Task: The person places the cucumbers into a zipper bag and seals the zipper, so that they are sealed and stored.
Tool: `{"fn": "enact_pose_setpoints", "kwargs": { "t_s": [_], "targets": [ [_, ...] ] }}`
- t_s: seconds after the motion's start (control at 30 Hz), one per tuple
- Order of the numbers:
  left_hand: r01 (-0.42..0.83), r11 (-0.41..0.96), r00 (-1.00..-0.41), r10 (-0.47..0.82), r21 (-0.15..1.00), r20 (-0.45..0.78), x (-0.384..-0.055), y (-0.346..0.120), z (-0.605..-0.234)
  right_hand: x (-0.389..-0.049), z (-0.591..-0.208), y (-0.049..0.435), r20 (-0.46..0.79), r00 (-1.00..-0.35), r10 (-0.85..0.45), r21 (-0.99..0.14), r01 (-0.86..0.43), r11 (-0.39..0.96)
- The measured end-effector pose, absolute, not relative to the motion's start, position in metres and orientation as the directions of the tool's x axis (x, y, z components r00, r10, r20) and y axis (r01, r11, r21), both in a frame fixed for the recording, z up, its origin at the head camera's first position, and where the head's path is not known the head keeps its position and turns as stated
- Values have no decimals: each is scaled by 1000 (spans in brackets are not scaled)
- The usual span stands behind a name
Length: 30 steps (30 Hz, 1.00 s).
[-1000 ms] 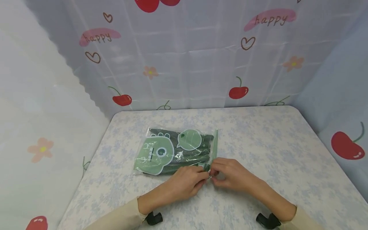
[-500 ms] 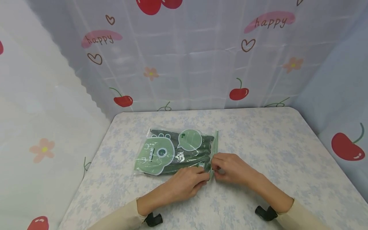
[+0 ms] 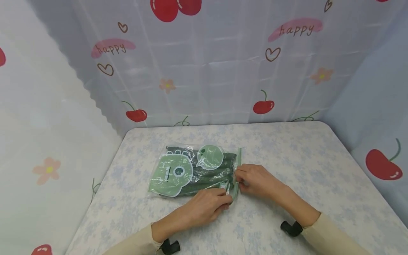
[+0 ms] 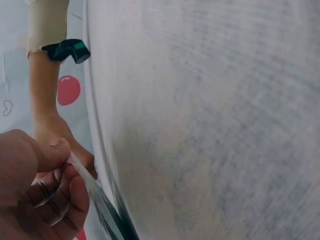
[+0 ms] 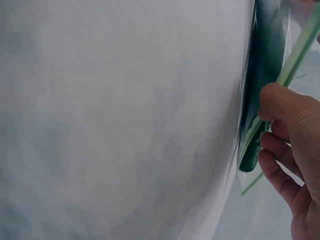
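A clear plastic zip bag (image 3: 210, 177) lies on the table, printed with green cartoon shapes. Dark green folded fabric (image 3: 191, 186) fills it, and a light green strip (image 3: 239, 156) runs along its right edge. My left hand (image 3: 204, 207) pinches the bag's near right corner; in the left wrist view the thin clear plastic (image 4: 97, 197) stretches from between thumb and finger. Farther up that same edge, my right hand (image 3: 258, 181) grips the green strip (image 5: 296, 60) between thumb and bent fingers, as the right wrist view shows. The fingers hide part of the strip.
A pale flowered cloth covers the table (image 3: 296, 159). Behind it hangs a white curtain (image 3: 207, 78) with cherries and hearts, and similar sheets close off both sides. Each wrist carries a black camera mount (image 3: 291, 228).
My right hand has slid along the strip, away from me and from the left hand, which keeps its place at the corner. The bag has stayed nearly still.
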<state>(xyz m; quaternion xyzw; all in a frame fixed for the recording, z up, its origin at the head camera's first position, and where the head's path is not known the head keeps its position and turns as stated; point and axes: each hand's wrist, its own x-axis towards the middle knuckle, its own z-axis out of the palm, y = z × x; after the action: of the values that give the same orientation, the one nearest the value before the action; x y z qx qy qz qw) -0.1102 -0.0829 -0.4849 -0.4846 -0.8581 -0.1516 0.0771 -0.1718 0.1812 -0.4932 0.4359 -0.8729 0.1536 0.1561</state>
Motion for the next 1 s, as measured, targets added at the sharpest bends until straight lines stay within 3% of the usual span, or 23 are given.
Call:
{"fn": "enact_pose_setpoints", "kwargs": {
  "t_s": [0.13, 0.27, 0.53, 0.7, 0.87, 1.0],
  "targets": [
    [862, 477, -508, 811, 175, 292, -110, -84, -487, -181, -494, 185, 341, -637, -691, -170, -765, 621],
    [858, 472, -512, 810, 200, 284, -111, -85, -488, -188, -494, 186, 314, -656, -687, -185, -752, 633],
    [842, 473, -532, 808, 260, 251, -113, -85, -486, -202, -492, 187, 358, -626, -693, -176, -774, 608],
    [832, 469, -540, 808, 296, 236, -117, -84, -485, -212, -492, 188, 363, -612, -703, -102, -776, 622],
    [816, 467, -552, 803, 340, 223, -120, -81, -483, -224, -492, 191, 360, -622, -695, -39, -754, 655],
    [805, 464, -559, 803, 370, 207, -120, -78, -482, -235, -492, 194, 344, -643, -684, -50, -740, 671]
  ]
}}
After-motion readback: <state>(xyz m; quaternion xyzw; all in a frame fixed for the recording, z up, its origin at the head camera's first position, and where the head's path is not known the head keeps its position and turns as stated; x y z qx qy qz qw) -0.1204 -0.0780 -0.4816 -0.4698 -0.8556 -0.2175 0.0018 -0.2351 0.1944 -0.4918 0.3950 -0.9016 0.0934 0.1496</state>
